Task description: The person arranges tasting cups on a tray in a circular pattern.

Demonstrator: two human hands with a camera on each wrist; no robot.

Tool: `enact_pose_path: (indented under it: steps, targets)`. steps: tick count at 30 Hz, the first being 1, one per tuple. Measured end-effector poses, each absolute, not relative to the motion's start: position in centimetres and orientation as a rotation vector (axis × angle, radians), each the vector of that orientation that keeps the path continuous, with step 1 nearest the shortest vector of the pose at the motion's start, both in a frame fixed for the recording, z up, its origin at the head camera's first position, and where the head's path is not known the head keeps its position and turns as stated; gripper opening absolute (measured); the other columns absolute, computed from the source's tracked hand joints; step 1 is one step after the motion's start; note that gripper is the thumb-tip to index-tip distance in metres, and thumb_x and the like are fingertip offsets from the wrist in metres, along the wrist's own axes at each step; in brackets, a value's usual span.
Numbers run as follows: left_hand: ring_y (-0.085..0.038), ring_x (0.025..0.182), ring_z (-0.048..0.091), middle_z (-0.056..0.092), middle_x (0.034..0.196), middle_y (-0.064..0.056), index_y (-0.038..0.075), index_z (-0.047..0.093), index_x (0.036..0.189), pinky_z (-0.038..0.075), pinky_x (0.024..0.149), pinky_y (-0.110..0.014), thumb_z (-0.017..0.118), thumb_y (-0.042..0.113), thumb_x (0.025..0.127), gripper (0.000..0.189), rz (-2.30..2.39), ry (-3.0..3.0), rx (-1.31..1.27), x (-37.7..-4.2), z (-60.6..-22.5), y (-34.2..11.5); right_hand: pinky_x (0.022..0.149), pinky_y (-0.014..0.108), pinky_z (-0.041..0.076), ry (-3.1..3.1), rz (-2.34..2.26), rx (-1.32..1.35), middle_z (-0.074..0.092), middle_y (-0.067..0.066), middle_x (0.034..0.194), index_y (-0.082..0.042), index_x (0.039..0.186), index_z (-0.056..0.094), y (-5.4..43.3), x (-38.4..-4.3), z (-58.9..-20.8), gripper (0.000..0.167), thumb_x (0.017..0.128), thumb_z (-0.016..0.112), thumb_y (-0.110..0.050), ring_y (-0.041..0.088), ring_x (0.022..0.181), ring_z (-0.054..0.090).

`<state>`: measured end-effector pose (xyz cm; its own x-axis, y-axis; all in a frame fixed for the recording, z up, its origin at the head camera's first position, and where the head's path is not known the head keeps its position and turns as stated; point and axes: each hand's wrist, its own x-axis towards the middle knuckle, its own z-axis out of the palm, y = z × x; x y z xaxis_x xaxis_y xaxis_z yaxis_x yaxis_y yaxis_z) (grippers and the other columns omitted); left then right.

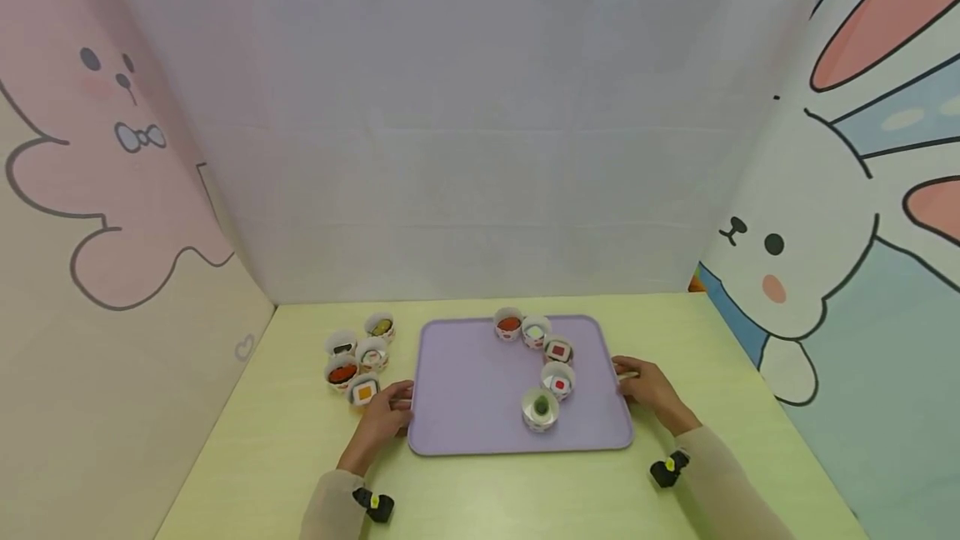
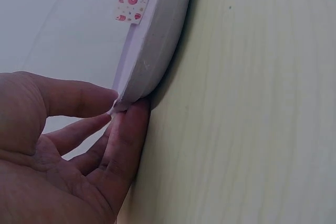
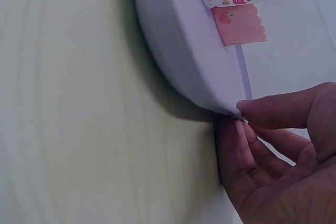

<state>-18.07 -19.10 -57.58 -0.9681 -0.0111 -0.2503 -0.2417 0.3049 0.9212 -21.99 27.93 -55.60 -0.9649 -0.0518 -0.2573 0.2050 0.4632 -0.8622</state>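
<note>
1. The tray (image 1: 472,390) is plain lilac, rectangular and wider than deep, with rounded corners and a low raised rim of slightly deeper tone.
2. Seen close from the wrists, its outer wall is smooth and pale, curving down and inward beneath the lip; a faint scuff marks it in the left wrist view.
3. It sits level in the middle of the pale, wood-grained table (image 1: 712,373), between the two hands; whether its base touches the tabletop, I cannot tell.
4. The left hand (image 1: 386,415) pinches the left edge, thumb above the lip and fingers (image 2: 128,140) underneath.
5. The right hand (image 1: 651,388) pinches the right edge likewise, thumb on top, fingers (image 3: 233,153) below.
6. Five small paper cups stand in a bent row on the tray's right half: an orange-red-filled cup (image 1: 508,324) at the back, a pale-filled cup (image 1: 536,332), two with red squares, and a green-topped cup (image 1: 540,409) nearest the front. The left half is bare lilac.
7. Five more cups (image 1: 372,354) cluster on the table, left of the tray, just beyond the left hand.
</note>
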Motion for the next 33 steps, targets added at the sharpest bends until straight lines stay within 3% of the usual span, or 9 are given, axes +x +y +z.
enact_pose_path:
  steps: [10,15,20,29,33]
  targets:
    - [-0.022,0.098,0.064,0.058,0.125,-0.020,-0.001,0.052,0.137,0.058,0.067,-0.037,0.063,-0.001,0.089,0.050,1.688,2.427,-0.208,-17.1,-56.4,-18.8,0.074,0.033,0.057,2.469,-1.513,0.146,0.052,0.031,0.132,0.006,0.143,0.045,28.0,-21.9,-55.8,0.060,0.084,0.057,0.006,0.024,0.094,0.066]
    - [-0.026,0.103,0.066,0.061,0.125,-0.016,0.004,0.054,0.137,0.057,0.067,-0.030,0.065,0.004,0.090,0.048,1.646,2.604,-0.088,-16.5,-54.8,-18.8,0.074,0.034,0.057,2.467,-1.510,0.138,0.051,0.031,0.133,0.006,0.143,0.044,28.1,-21.9,-55.8,0.061,0.083,0.057,0.005,0.024,0.094,0.066]
    - [-0.032,0.110,0.065,0.063,0.127,-0.015,0.011,0.056,0.136,0.056,0.075,-0.027,0.069,0.004,0.089,0.049,1.632,2.777,0.083,-15.8,-52.5,-19.1,0.073,0.034,0.057,2.464,-1.518,0.122,0.051,0.032,0.133,0.007,0.143,0.043,28.2,-22.1,-55.9,0.062,0.083,0.057,0.005,0.024,0.093,0.066]
    - [-0.033,0.120,0.058,0.060,0.131,-0.014,0.011,0.051,0.140,0.052,0.093,-0.051,0.072,0.008,0.087,0.056,1.655,2.922,0.172,-15.0,-50.8,-20.0,0.073,0.033,0.057,2.452,-1.524,0.120,0.050,0.032,0.133,0.007,0.143,0.044,28.3,-22.2,-55.8,0.061,0.083,0.057,0.005,0.023,0.092,0.066]
    - [-0.032,0.122,0.055,0.056,0.134,-0.015,0.009,0.047,0.141,0.050,0.095,-0.051,0.073,0.010,0.087,0.060,1.632,3.016,0.160,-14.9,-50.7,-20.8,0.073,0.033,0.057,2.459,-1.517,0.122,0.051,0.031,0.132,0.007,0.142,0.044,28.3,-22.1,-55.8,0.061,0.083,0.057,0.005,0.022,0.091,0.066]
